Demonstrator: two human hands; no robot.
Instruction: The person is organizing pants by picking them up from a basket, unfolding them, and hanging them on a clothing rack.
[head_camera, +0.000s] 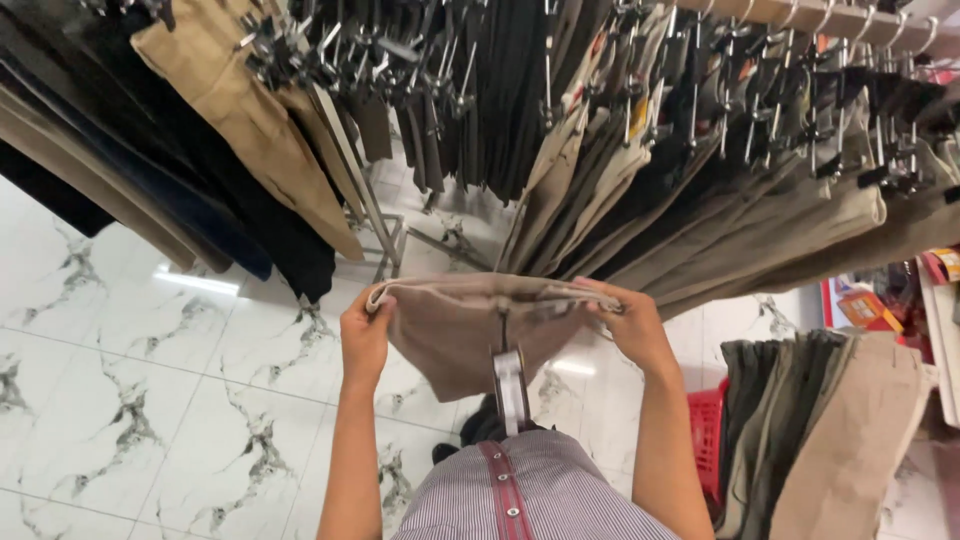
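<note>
Below the rack of hung trousers (640, 120), your left hand (365, 335) and right hand (630, 325) clench the beige trousers (455, 335) at the waistband corners; soft, light, likely droopy.

A clothing shop — racks of trousers (640, 150) on clip hangers (760, 110) crowd over a glossy marble-tiled floor (120, 400).

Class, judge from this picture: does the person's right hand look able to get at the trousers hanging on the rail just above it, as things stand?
Probably yes. The right hand grips the beige garment directly under the hanging trousers, with nothing between them, but its fingers are occupied and would have to let go first.
</note>
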